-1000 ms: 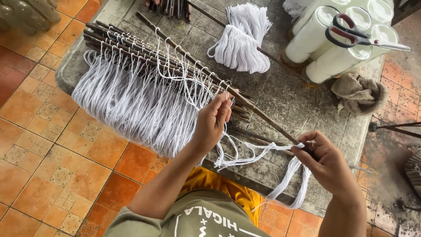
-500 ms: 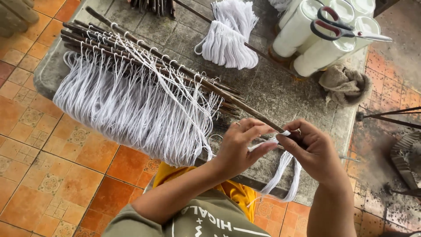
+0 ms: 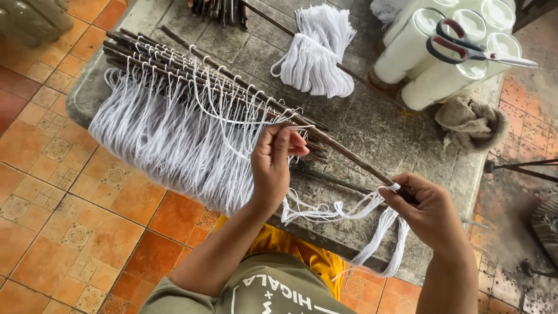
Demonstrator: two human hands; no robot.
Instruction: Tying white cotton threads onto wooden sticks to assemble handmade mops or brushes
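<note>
Several thin dark sticks (image 3: 192, 70) lie side by side on a grey concrete slab (image 3: 372, 125), with many white cord loops (image 3: 168, 145) hanging from them over the slab's edge. My left hand (image 3: 278, 160) pinches a white cord at the near end of the stick bundle. My right hand (image 3: 427, 209) grips the near tip of one long stick (image 3: 349, 154) together with a few white cords (image 3: 372, 232) that dangle below it.
A loose bundle of white cord (image 3: 317, 52) lies at the back of the slab. Several white thread cones (image 3: 430, 55) stand at the back right with red-handled scissors (image 3: 465, 49) on top. A crumpled grey rag (image 3: 471, 125) sits beside them. Orange floor tiles (image 3: 64, 203) spread on the left.
My left hand left the stick tip near my right hand and went up-left to the stick bundle, pinching a cord. My right hand stays on the stick's end.
</note>
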